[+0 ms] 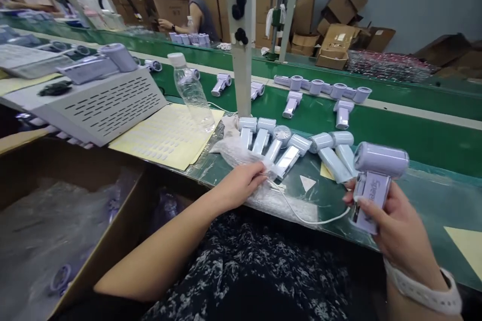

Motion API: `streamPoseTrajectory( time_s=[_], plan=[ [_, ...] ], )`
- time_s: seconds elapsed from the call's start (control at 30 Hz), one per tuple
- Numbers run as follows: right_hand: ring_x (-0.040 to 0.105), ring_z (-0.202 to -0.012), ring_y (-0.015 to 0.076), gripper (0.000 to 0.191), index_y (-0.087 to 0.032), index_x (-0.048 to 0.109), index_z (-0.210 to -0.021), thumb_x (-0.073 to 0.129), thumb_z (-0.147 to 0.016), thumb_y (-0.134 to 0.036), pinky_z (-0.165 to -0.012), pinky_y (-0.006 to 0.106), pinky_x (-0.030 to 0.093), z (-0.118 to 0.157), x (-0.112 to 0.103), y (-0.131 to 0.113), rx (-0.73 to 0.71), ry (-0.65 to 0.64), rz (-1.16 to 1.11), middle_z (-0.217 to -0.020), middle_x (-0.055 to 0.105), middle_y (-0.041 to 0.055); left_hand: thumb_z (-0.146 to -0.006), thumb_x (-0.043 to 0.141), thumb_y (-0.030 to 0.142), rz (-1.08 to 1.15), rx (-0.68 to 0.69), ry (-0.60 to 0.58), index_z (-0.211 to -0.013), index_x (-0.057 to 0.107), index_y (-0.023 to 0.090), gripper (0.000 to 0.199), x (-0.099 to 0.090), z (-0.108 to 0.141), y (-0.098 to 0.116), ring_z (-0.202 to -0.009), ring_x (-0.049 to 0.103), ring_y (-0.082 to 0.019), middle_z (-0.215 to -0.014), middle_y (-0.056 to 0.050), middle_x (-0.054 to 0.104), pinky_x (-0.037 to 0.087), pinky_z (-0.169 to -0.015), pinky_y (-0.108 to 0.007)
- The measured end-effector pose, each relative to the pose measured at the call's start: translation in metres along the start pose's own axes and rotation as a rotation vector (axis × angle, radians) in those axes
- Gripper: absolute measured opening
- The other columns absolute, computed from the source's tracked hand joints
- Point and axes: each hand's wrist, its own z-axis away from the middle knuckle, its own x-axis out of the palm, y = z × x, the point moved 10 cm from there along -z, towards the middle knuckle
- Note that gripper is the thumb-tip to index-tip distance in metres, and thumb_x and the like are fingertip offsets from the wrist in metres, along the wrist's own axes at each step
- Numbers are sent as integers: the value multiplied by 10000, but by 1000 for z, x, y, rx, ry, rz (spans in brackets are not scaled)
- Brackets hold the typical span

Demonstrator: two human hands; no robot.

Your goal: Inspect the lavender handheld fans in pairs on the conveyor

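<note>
A purple handheld fan (381,160) is gripped upright in my right hand (399,220), at the right of the head view. A white cable (301,218) runs from the fan's handle across to my left hand (243,183). The left fingers are pinched together at the cable's other end, beside a clear plastic bag (241,153); the cable's tip is hidden. Just beyond the hands lie several light blue fans (288,158) in a row on the green bench (433,195). Near them is a small white triangular piece (308,183).
A plastic bottle (192,93) stands on yellow sheets (165,135), beside a slotted grey metal box (109,103). A white post (241,60) rises ahead. Purple fans (342,113) sit on the green conveyor (406,135). At lower left is a cardboard box (124,215). People are across the line.
</note>
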Motion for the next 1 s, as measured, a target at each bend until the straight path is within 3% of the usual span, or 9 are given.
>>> streamPoseTrajectory(
  time_s=[0.13, 0.23, 0.33, 0.47, 0.6, 0.7, 0.77, 0.87, 1.0],
  plan=[
    [783, -812, 261, 575, -279, 528, -1316, 827, -829, -337, -675, 366, 665, 36, 86, -12, -64, -264, 80, -1076, 775, 100, -922, 546, 268, 145, -12, -9, -1154, 595, 235, 240, -6, 15, 11, -700, 564, -178, -725, 40, 584, 410, -686, -288],
    [769, -959, 277, 475, -262, 588, -1328, 740, -879, -280, -845, 413, 646, 47, 132, -22, -325, -390, 294, -1157, 755, 109, -784, 701, 254, 446, -32, -65, -1043, 693, 204, 263, 5, 11, -1, -717, 581, -167, -775, 11, 652, 447, -676, -275],
    [738, -991, 283, 441, -253, 624, -1369, 648, -929, -262, -881, 423, 617, 43, 149, -18, -504, -403, 599, -1123, 739, 98, -819, 637, 342, 629, -168, -50, -942, 711, 162, 230, 15, 2, -35, -511, 451, -121, -632, 18, 559, 371, -502, -252],
    [723, -876, 273, 486, -254, 562, -1461, 541, -975, -253, -736, 388, 614, 38, 157, -7, -532, -382, 806, -1027, 705, 87, -944, 423, 337, 624, -253, 141, -1162, 645, 164, 357, -3, 10, -57, -455, 310, -111, -590, 63, 394, 283, -459, -241],
    [708, -844, 300, 520, -206, 581, -1455, 487, -945, -170, -708, 429, 610, 51, 178, -7, -625, -433, 944, -1040, 689, 133, -969, 449, 242, 61, 30, 412, -1323, 627, 222, 396, -43, 39, -8, -645, 517, -156, -688, 23, 564, 416, -644, -282],
    [701, -864, 331, 433, -166, 710, -1273, 448, -929, -167, -774, 505, 605, 51, 186, -21, -645, -454, 877, -994, 706, 162, -1003, 406, 177, -474, 537, 401, -1404, 593, 207, 444, -25, 69, 62, -675, 571, -175, -744, 2, 672, 424, -648, -325],
    [712, -867, 331, 288, -180, 759, -1087, 542, -920, -270, -780, 494, 609, 39, 178, -30, -490, -460, 699, -935, 732, 144, -1009, 428, 152, -634, 722, 371, -1454, 543, 182, 461, -13, 87, 84, -671, 569, -180, -745, 6, 683, 409, -607, -341],
    [699, -639, 266, 337, -179, 745, -928, 695, -864, -507, -584, 374, 591, 30, 171, -20, 29, -607, 322, -725, 728, 97, -1010, 457, 137, -638, 645, 390, -1481, 500, 158, 473, -35, 98, 90, -719, 582, -184, -792, -4, 699, 431, -612, -336],
    [705, -503, 237, 639, -219, 704, -1286, 623, -875, -702, -454, 330, 552, 69, 202, -27, 362, -970, -49, -871, 791, 130, -1029, 422, 175, -188, 371, 349, -1509, 448, 208, 482, -91, 112, 73, -729, 603, -155, -803, 14, 652, 511, -708, -292]
  ],
)
